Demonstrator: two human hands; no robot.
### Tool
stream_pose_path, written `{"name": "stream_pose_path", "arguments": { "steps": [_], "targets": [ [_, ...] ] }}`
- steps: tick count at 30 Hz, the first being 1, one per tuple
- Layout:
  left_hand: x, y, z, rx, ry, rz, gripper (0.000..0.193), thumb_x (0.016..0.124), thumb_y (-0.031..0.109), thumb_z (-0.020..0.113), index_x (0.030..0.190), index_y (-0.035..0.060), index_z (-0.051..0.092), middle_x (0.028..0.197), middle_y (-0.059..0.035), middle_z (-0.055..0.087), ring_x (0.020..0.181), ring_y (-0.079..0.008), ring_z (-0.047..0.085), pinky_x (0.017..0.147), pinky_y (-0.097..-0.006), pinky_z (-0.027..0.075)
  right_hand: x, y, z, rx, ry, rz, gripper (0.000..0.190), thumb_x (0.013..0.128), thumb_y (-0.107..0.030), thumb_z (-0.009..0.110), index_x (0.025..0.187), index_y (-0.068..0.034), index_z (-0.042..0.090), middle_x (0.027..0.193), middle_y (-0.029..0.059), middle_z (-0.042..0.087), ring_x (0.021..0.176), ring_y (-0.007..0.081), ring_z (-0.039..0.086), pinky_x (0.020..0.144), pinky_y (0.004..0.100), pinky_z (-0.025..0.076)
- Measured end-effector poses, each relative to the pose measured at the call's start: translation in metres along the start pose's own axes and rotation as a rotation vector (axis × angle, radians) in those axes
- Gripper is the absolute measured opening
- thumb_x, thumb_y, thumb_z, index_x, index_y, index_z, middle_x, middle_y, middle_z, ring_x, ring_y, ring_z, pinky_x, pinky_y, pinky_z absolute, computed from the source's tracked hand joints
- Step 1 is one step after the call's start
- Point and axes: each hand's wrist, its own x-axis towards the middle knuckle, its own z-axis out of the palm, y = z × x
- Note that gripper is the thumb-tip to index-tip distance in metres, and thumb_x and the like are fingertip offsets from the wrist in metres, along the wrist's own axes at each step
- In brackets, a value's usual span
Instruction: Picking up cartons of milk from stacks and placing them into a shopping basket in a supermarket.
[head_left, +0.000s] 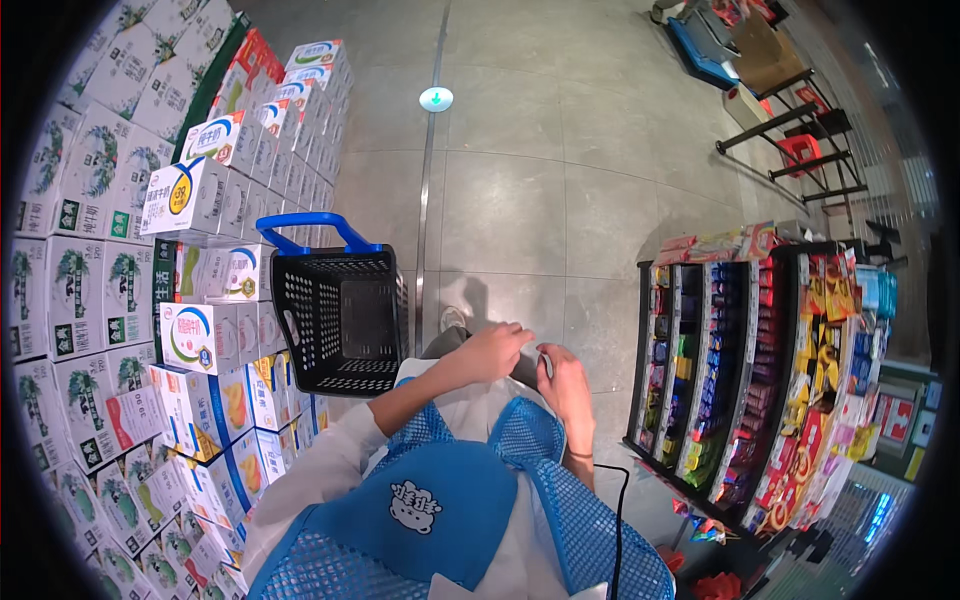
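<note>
My left hand (491, 352) is held in front of my waist, fingers bent and slightly apart, with nothing visible in it. Close beside it, my right hand (562, 384) has its thumb and fingers curled with a gap between them; no object shows there. The hands do not appear to touch. To the left of my left forearm stands a black perforated plastic shopping basket (341, 322) with a blue handle (319, 221). Only the basket's bare walls and bottom are visible inside. I wear a blue mesh vest (435, 517) over a white top, and a black cable hangs along its right side.
Stacked milk cartons (199, 337) line the left, some with price signs. On the right stands a snack rack (712, 382) with several tiers of packets. Grey tiled floor (517, 202) runs ahead, carrying a round arrow marker (436, 99). A black metal frame (795, 142) is at far right.
</note>
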Motion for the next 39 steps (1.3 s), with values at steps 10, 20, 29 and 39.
{"name": "stream_pose_path", "arguments": {
  "steps": [10, 20, 29, 39],
  "targets": [
    [0.03, -0.06, -0.077, 0.005, 0.114, -0.245, 0.033, 0.082, 0.0, 0.048, 0.114, -0.0011, 0.056, 0.1, -0.0192, 0.06, 0.097, -0.0373, 0.058, 0.084, -0.0466, 0.046, 0.128, -0.009, 0.012, 0.051, -0.109, -0.105, 0.019, 0.084, -0.004, 0.058, 0.101, 0.001, 0.062, 0.095, 0.0204, 0.066, 0.089, 0.0393, 0.063, 0.078, 0.0437, 0.051],
    [0.073, -0.118, -0.153, 0.041, 0.399, -0.494, 0.033, 0.083, 0.002, 0.048, 0.115, 0.0004, 0.056, 0.101, -0.0195, 0.06, 0.099, -0.0376, 0.057, 0.086, -0.047, 0.045, 0.336, -0.05, 0.011, -0.007, -0.338, -0.43, 0.016, 0.084, -0.005, 0.057, 0.098, 0.001, 0.062, 0.091, 0.0217, 0.065, 0.085, 0.04, 0.062, 0.075, 0.0442, 0.05],
    [0.129, -0.128, -0.264, 0.04, 0.701, -0.792, 0.029, 0.087, 0.005, 0.047, 0.114, -0.0001, 0.056, 0.103, -0.0203, 0.06, 0.098, -0.0391, 0.058, 0.087, -0.0444, 0.046, 0.523, -0.114, 0.009, -0.046, -0.476, -0.777, 0.015, 0.082, -0.003, 0.057, 0.095, 0.0, 0.062, 0.087, 0.0209, 0.064, 0.08, 0.0396, 0.061, 0.073, 0.0465, 0.05],
    [0.05, -0.194, -0.286, 0.26, 1.478, -1.167, 0.039, 0.079, -0.002, 0.054, 0.118, 0.0016, 0.056, 0.128, -0.0248, 0.046, 0.119, -0.0421, 0.044, 0.101, -0.045, 0.038, 0.619, -0.197, 0.076, -0.126, -0.702, -0.897, 0.016, 0.083, -0.005, 0.058, 0.098, -0.001, 0.063, 0.095, 0.0205, 0.066, 0.087, 0.0387, 0.063, 0.077, 0.043, 0.051]
  ]
}}
